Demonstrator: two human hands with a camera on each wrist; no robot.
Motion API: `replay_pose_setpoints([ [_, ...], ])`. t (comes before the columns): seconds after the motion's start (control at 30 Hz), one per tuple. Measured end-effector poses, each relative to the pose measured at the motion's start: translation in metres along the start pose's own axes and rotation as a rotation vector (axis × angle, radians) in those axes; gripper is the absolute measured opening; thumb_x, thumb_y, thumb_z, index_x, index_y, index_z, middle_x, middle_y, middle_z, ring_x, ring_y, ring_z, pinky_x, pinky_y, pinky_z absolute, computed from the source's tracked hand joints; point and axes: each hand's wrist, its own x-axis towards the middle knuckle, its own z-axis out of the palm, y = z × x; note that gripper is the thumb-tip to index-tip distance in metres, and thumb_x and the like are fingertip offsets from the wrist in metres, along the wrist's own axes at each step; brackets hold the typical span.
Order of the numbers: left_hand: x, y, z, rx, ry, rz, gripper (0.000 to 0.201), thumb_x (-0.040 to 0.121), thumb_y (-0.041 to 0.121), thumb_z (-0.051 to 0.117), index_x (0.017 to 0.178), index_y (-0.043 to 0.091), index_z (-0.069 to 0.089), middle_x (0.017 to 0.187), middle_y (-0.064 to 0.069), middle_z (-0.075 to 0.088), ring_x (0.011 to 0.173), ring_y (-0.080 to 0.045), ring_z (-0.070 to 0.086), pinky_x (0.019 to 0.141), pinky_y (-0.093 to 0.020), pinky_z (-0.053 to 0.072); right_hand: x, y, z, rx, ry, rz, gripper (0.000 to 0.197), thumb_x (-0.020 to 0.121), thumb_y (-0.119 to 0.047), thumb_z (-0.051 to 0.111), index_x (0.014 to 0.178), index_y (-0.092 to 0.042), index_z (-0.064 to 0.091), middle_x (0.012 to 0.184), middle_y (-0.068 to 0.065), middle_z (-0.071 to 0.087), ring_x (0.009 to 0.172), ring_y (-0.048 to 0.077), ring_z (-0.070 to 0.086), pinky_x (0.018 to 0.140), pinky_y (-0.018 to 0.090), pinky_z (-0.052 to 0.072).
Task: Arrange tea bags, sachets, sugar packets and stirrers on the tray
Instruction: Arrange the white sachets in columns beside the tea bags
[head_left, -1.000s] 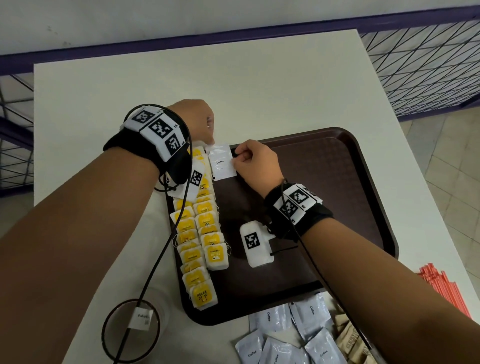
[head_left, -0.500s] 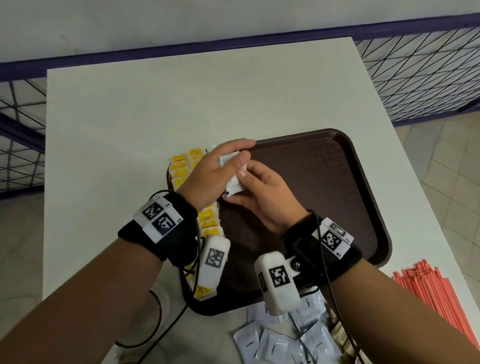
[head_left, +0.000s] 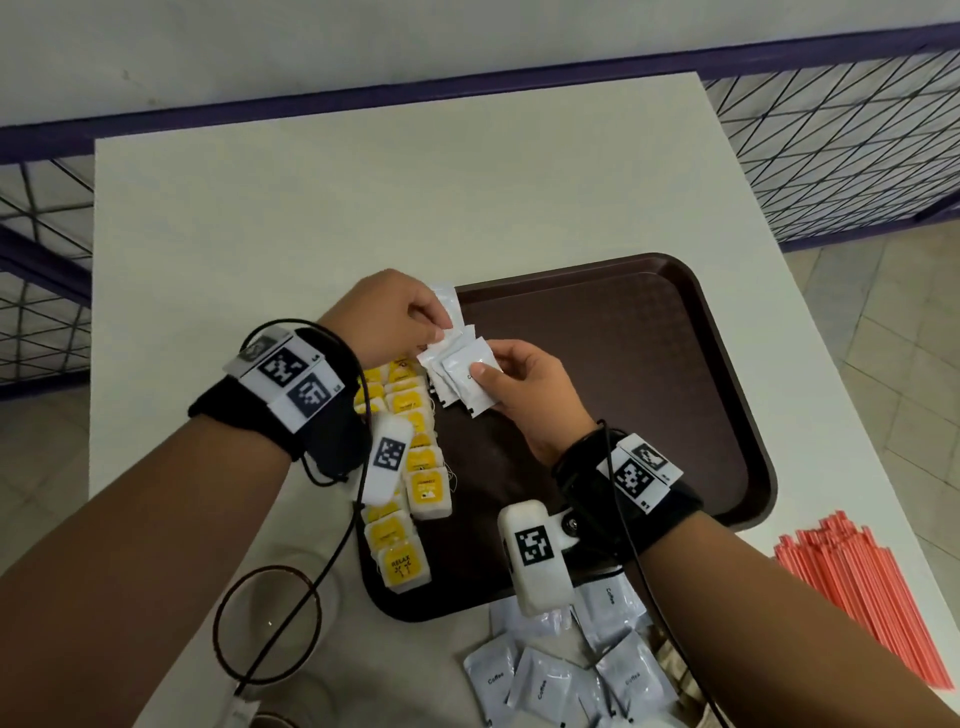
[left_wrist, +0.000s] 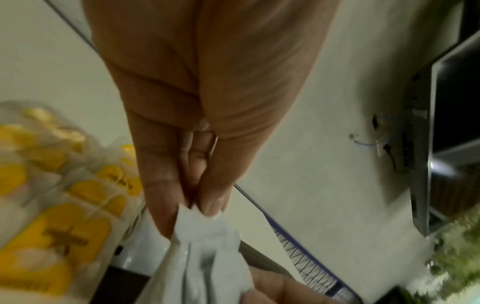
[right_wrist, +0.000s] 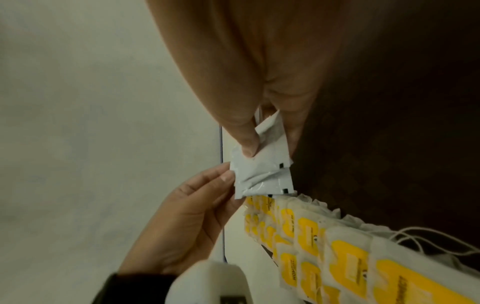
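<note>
Since half a second before, one sachet had become a fanned bunch of sachets (head_left: 460, 371) above the tray's (head_left: 727, 395) far-left corner. Right hand (head_left: 524, 400) gripped them under its thumb; left hand (head_left: 387, 317) pinched their far-left edges. They were flat, crinkled white foil squares. Tea bags (head_left: 410, 467), yellow-labelled, one reading "RELAX", lined the tray's left edge. Loose packets (head_left: 545, 680) marked "Coffee" lay near.

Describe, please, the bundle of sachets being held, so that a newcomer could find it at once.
Start at the brown tray; along its left side runs a row of yellow tea bags. Above the row's far end, the left hand and right hand hold fanned white sachets. Unlike the loose sachets lying on the table, these are lifted.
</note>
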Motion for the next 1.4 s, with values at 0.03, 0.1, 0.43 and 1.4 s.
replay_pose_setpoints([
  [0.03,0.003,0.003,-0.001,0.036,-0.003,-0.01,0.011,0.083,0.006,0.064,0.088,0.013,0.071,0.075,0.003,0.067,0.062,-0.008,0.065,0.065,-0.021,0.053,0.001,0.001,0.001,-0.071,0.035,-0.024,0.021,0.084,-0.012,0.065,0.105,-0.016,0.065,0.101,0.005,0.071,0.092,0.02,0.068,0.087,0.044,0.055],
  [0.1,0.01,0.009,-0.001,0.123,-0.015,-0.019,0.012,0.084,0.003,0.061,0.089,0.01,0.07,0.075,0.002,0.065,0.067,-0.016,0.066,0.072,-0.028,0.054,0.004,0.001,0.003,-0.186,0.094,-0.072,0.018,0.083,-0.014,0.067,0.101,-0.015,0.066,0.096,0.003,0.071,0.09,0.019,0.067,0.085,0.043,0.055],
  [0.43,0.031,0.011,0.007,0.337,0.01,0.004,0.022,0.084,-0.003,0.05,0.093,0.007,0.067,0.088,0.002,0.056,0.086,-0.019,0.057,0.075,-0.024,0.042,0.018,0.008,0.001,-0.298,0.186,-0.083,0.015,0.08,-0.017,0.069,0.094,-0.013,0.065,0.09,0.004,0.07,0.082,0.02,0.067,0.079,0.045,0.056],
  [1.4,0.027,0.0,0.013,0.576,-0.04,0.064,0.033,0.081,-0.004,0.049,0.099,0.02,0.062,0.101,0.0,0.065,0.098,-0.023,0.056,0.077,-0.029,0.042,0.014,0.01,-0.004,-0.364,0.137,-0.067,0.014,0.08,-0.017,0.07,0.093,-0.012,0.066,0.085,0.004,0.071,0.078,0.02,0.068,0.077,0.043,0.056],
])
